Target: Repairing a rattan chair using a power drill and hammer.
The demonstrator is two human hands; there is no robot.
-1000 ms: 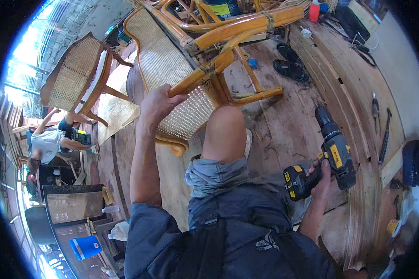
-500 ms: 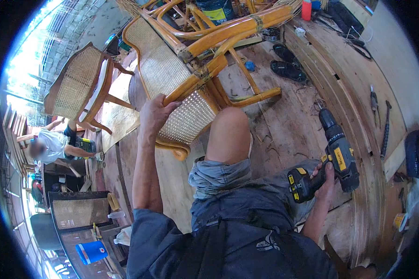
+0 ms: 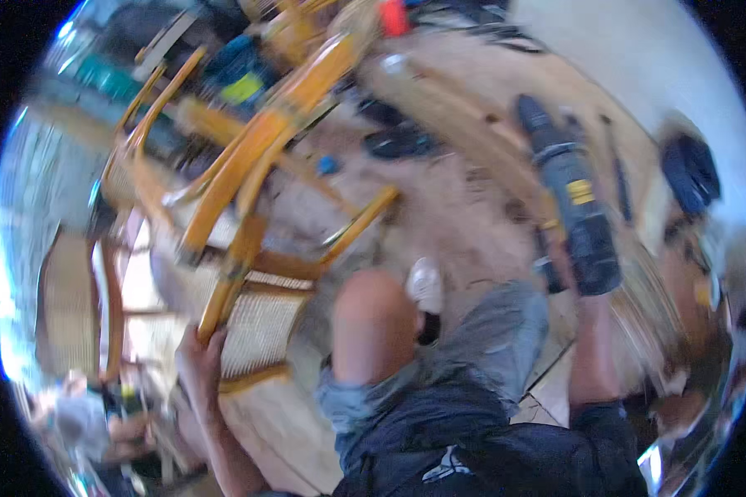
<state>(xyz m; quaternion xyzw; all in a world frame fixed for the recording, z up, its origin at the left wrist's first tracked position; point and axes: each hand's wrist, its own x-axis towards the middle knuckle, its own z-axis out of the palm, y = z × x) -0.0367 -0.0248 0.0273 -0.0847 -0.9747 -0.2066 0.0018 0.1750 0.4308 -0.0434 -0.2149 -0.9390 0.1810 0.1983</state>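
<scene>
My left hand (image 3: pixel 201 356) is closed around the end of an orange-brown pole on a rattan chair (image 3: pixel 253 170), which lies tilted in front of me. Just beside that hand is the chair's woven cane panel (image 3: pixel 261 330). On the right, my right hand (image 3: pixel 562 257) grips a dark cordless drill (image 3: pixel 584 240) with a yellow label, held up with its nose pointing away from me. The drill's body covers most of the fingers. Nothing touches the drill's tip. Motion smears the whole picture.
A second cane-backed chair (image 3: pixel 68 306) stands at the left, near another person (image 3: pixel 79 418). Dark slippers (image 3: pixel 398 141) and a small blue object (image 3: pixel 328 165) lie on the wooden floor. Long wood strips (image 3: pixel 464 112) run along the right, beside a dark hand tool (image 3: pixel 617 170).
The view has swung, so the chairs appear farther left and the second one lower. My right hand has raised the drill. The left hand still grips the chair; a white shoe now shows.
</scene>
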